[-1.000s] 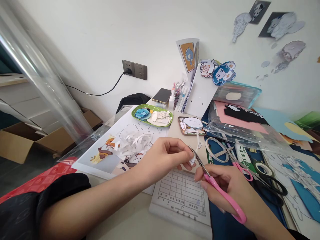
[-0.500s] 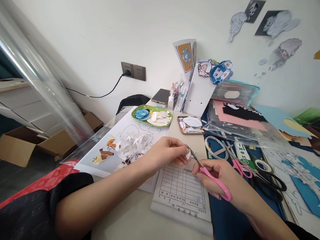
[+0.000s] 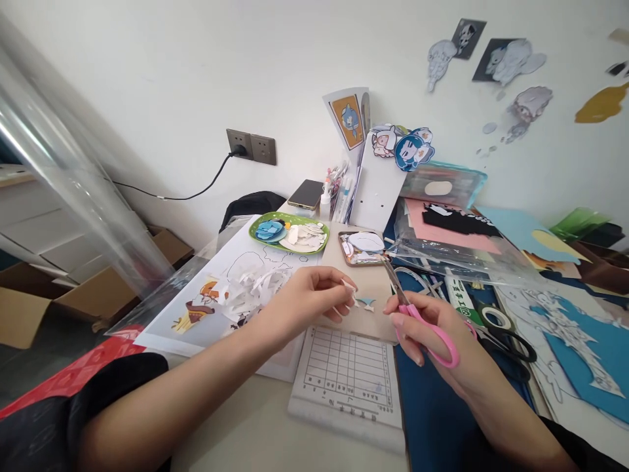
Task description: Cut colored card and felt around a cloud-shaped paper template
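Note:
Pink-handled scissors (image 3: 415,321) are in my right hand (image 3: 427,324), their blades pointing up and to the left. Between the fingertips of my left hand (image 3: 324,294) is a small white paper piece (image 3: 350,286). A gap separates the blades from that piece. Small blue and white cut-outs (image 3: 366,303) lie on the beige board between my hands. Under and beyond my left forearm is a heap of white paper scraps (image 3: 253,288) on a printed sheet (image 3: 162,328). A form pad (image 3: 348,377) lies below my hands.
A green tray (image 3: 253,235) holds blue and white cut-outs. Behind my hands is a small brown tray (image 3: 344,258) of pieces. Black-handled scissors (image 3: 515,347), a glue tube (image 3: 457,293) and tape (image 3: 496,318) lie right. A phone (image 3: 305,194) is at the back.
The scissors have moved away from the paper in my left hand, and their blades now point more upward. Blue and white cut-outs show between my hands. The view has shifted right.

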Available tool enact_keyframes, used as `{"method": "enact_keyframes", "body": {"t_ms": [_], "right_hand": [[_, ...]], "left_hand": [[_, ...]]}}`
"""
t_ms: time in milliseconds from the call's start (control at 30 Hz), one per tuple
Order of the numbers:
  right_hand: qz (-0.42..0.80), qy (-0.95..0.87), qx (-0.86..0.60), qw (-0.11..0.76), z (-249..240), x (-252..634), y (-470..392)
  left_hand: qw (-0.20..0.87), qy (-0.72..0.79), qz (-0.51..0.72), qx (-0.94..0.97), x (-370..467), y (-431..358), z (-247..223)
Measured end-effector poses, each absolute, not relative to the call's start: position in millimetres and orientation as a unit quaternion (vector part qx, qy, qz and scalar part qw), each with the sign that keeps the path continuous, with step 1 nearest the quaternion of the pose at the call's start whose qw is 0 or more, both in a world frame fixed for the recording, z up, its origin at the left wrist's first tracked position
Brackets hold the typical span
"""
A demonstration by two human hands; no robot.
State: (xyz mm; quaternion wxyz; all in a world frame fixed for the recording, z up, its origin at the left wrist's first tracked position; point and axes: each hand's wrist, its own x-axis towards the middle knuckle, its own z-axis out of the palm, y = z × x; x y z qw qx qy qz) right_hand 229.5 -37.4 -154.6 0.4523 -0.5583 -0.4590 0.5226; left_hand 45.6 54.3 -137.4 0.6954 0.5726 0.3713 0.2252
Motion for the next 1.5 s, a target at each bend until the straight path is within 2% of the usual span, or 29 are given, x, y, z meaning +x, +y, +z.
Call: {"method": "enact_keyframes", "body": {"t_ms": [167,600,967,1100,1300,1500], "right_hand": [[0.492,-0.441,-0.564,0.496,-157,232,-34],[0.494,-0.433,-0.546,0.521,-157,219,-33],[0.476,-0.454,-0.544,0.520,-160,218,-34],[0.478,-0.478,-0.532,0.509,-158,219,-38],[0.534,-0.511,-0.504,0.448,-160,212,-40],[0.559,-0.524,-0.491,0.416,-160,211,-42]], "left_hand": [[0.651,0.366,0.272,0.606,43,54,-134],[0.656,0.342,0.165,0.652,51,40,-146],[0.648,0.325,0.184,0.664,54,38,-148],[0.671,0.328,0.220,0.627,54,40,-148],[0.659,0.345,0.274,0.610,50,41,-144],[0.672,0.343,0.283,0.592,50,41,-141]]}}
